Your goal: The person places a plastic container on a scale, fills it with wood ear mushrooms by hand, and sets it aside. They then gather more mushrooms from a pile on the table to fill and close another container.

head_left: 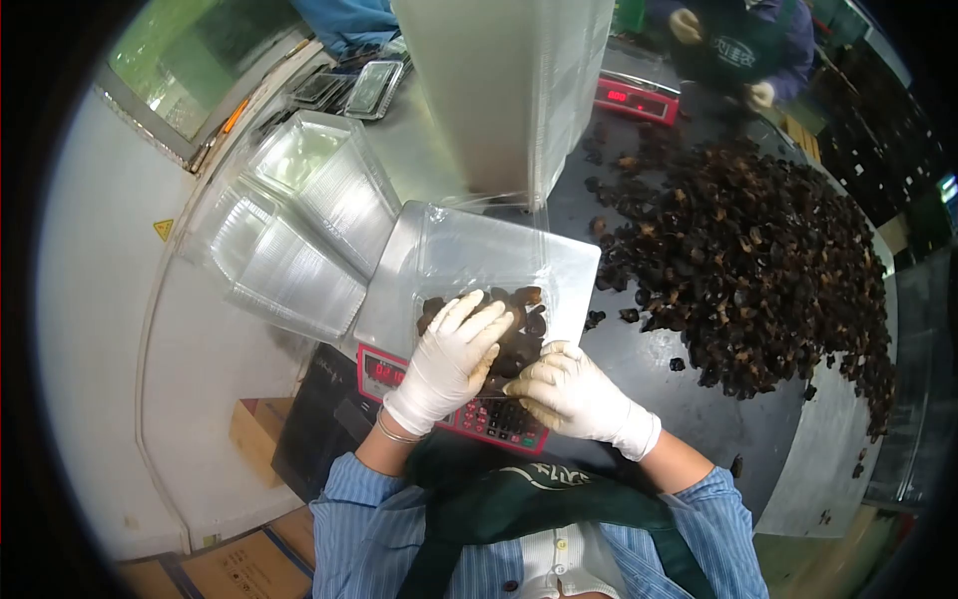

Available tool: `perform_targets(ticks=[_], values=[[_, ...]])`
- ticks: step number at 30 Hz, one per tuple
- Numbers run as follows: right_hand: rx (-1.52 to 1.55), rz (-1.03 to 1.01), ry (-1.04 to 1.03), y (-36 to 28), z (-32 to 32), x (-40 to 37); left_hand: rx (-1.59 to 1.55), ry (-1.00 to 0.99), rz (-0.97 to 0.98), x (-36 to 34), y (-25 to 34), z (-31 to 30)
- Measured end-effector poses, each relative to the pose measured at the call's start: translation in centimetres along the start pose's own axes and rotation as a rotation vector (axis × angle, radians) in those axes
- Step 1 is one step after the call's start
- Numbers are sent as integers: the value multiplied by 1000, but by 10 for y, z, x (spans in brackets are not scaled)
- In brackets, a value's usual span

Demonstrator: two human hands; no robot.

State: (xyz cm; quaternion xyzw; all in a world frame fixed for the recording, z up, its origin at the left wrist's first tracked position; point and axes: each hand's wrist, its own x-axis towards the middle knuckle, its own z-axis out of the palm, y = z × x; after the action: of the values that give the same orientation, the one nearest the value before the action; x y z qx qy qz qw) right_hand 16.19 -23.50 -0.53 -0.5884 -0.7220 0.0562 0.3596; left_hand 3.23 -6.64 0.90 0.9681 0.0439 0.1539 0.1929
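Note:
White gloves cover both hands. My left hand [457, 351] lies over the dark mushroom-like pieces [519, 349] in a clear plastic container [479, 262], its fingers spread a little. At the container's near right corner is my right hand [564, 389], its fingers bent together; what they hold, if anything, is hidden. The container rests with its clear lid part raised toward the back, on the metal plate of a red scale [374, 374] with lit red digits and a keypad.
Stacks of clear containers [299, 230] stand at the left, and a tall stack [489, 90] rises behind the scale. A large heap of dark pieces [758, 260] covers the right side. Across the table, a gloved person is beside another red scale [639, 98].

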Motion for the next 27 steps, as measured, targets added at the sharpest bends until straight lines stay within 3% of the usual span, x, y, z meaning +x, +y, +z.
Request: perform_targets(ticks=[3,4,7,10,11,13,17,19,22,23,25,27], values=[[302,59,119,6,-9,-2,-10,3,-2,2,6,-5],[364,52,252,11,-11,-2,-39,53,-25,-1,7,-8],[407,270,462,29,-18,-11,-132,247,-118,-19,6,-18],[716,601,642,50,-13,-14,-187,483,-362,-45,-5,-24],[636,650,637,56,-16,-8,-107,540,-386,-54,-12,-24],[520,648,613,75,-13,6,-428,500,-706,-66,-11,-22],[174,685,361,104,0,33,-779,274,-817,-82,-13,-2],[628,627,420,101,-3,51,-1048,252,-875,-84,-9,-7],[968,582,289,74,-30,47,-1162,325,-917,-90,-5,-9],[953,510,341,70,-24,43,-1203,330,-914,-93,-5,-8],[375,460,345,78,-13,37,-1290,335,-905,-100,-8,-4],[442,679,370,94,7,35,-1318,319,-895,-99,-8,-5]])
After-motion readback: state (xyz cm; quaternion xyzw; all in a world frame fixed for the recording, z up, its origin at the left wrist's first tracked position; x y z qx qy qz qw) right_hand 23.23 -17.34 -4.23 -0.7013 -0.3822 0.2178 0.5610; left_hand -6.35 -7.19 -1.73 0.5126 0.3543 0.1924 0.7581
